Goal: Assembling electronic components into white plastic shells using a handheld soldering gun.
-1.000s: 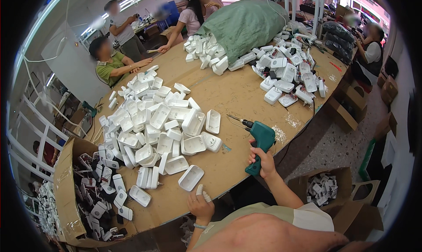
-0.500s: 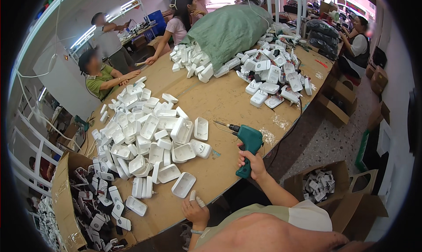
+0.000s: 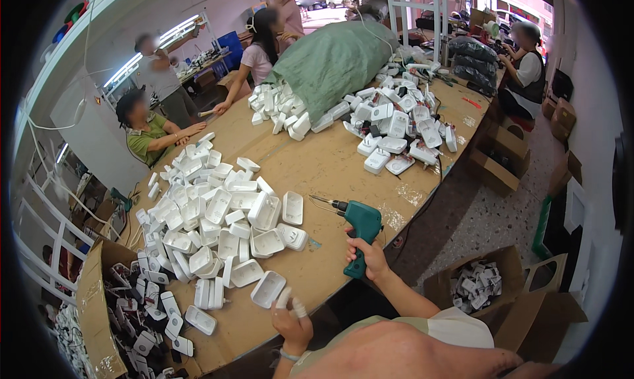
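Note:
My right hand [image 3: 368,255] is wrapped round the grip of a teal soldering gun [image 3: 362,222] above the table. The gun's thin metal tip points left, with a fine wire alongside it. My left hand [image 3: 292,323] holds nothing; its fingers are apart, and two of them wear white covers. Just beyond its fingertips, at the near edge of a heap of white plastic housings [image 3: 218,207], lies one open-topped white housing [image 3: 268,290]. Another housing [image 3: 292,237], with slots and pins on its face, rests left of the gun.
A box [image 3: 99,306] at the left holds wired white parts. Beyond, a green sack [image 3: 343,62] spills housings beside a pile of wired units [image 3: 403,124]. Cardboard boxes [image 3: 500,157] stand on the floor at right. Several people are around the table's far side.
The view has shifted a little. My left hand has come slightly nearer the closest white housing, its fingers more raised. My right hand still grips the soldering gun.

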A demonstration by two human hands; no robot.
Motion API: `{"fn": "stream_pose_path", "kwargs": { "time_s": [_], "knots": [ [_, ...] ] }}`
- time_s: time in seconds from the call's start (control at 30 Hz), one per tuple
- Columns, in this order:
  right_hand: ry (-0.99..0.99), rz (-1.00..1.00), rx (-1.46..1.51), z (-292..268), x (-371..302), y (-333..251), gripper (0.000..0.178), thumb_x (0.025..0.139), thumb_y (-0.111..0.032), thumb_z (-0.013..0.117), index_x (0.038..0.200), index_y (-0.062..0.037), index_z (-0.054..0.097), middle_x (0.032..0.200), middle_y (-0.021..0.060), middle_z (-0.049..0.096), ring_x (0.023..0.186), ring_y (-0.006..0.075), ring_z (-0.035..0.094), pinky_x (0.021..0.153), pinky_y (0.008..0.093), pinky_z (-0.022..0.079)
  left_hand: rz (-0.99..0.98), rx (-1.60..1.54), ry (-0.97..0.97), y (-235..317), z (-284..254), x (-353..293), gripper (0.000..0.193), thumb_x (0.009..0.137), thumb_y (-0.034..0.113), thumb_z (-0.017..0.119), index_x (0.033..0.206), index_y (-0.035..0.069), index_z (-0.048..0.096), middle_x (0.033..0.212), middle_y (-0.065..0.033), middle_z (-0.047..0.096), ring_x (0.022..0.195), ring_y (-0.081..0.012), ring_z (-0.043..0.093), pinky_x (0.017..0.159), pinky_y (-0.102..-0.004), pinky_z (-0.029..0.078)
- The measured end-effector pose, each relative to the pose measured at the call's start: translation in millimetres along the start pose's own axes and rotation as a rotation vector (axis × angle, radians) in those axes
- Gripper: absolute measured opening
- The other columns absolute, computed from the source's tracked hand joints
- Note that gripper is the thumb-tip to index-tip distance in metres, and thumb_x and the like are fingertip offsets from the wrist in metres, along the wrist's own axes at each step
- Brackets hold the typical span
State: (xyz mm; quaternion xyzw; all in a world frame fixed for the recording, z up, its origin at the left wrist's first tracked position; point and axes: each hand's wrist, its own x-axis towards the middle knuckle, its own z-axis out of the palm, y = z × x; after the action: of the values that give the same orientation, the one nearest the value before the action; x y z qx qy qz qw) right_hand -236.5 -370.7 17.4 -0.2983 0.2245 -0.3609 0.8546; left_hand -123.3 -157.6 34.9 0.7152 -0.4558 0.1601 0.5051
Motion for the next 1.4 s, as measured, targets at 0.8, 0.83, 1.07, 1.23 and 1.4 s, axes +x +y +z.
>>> {"fn": "stream_pose_path", "kwargs": {
  "time_s": [0.8,0.83,1.07,1.23,1.4],
  "knots": [
    [-0.008,0.011,0.038,2,-1,-3,0.034,0.091,-0.010,0.060,0.123,-0.0041,0.052,0.071,0.0015,0.047,0.058,0.0112,0.046,0.060,0.0297,0.043,-0.011,0.249,-0.211,-17,0,-29,0.014,0.086,0.011,0.072,0.097,0.006,0.067,0.058,-0.0059,0.057,0.047,-0.0199,0.055,0.045,-0.0327,0.042],
    [-0.001,0.002,0.030,2,-1,-2,0.034,0.091,-0.011,0.060,0.123,-0.0041,0.052,0.071,0.0014,0.047,0.058,0.0112,0.046,0.060,0.0296,0.043,-0.054,0.285,-0.174,-21,-1,-30,0.014,0.085,0.011,0.072,0.097,0.006,0.067,0.058,-0.0058,0.057,0.047,-0.0201,0.055,0.045,-0.0331,0.042],
    [0.018,-0.003,-0.005,5,-1,-2,0.033,0.092,-0.011,0.059,0.124,-0.0051,0.054,0.071,0.0005,0.046,0.059,0.0105,0.046,0.060,0.0281,0.043,0.029,0.365,-0.160,-30,9,-33,0.011,0.085,0.013,0.072,0.094,0.009,0.069,0.060,-0.0044,0.058,0.048,-0.0220,0.056,0.045,-0.0345,0.042],
    [0.029,-0.006,-0.006,5,-1,-1,0.033,0.091,-0.011,0.059,0.124,-0.0059,0.054,0.070,0.0003,0.046,0.059,0.0100,0.046,0.060,0.0278,0.043,0.044,0.334,-0.141,-33,10,-35,0.012,0.083,0.014,0.073,0.094,0.010,0.070,0.064,-0.0040,0.061,0.050,-0.0209,0.058,0.047,-0.0346,0.044],
    [0.047,-0.016,0.013,7,-1,-2,0.031,0.090,-0.010,0.061,0.121,-0.0060,0.055,0.070,0.0010,0.047,0.059,0.0110,0.047,0.060,0.0290,0.045,0.057,0.332,-0.131,-34,10,-34,0.011,0.083,0.014,0.073,0.093,0.010,0.070,0.064,-0.0044,0.062,0.050,-0.0215,0.059,0.047,-0.0344,0.045]
  ]
}}
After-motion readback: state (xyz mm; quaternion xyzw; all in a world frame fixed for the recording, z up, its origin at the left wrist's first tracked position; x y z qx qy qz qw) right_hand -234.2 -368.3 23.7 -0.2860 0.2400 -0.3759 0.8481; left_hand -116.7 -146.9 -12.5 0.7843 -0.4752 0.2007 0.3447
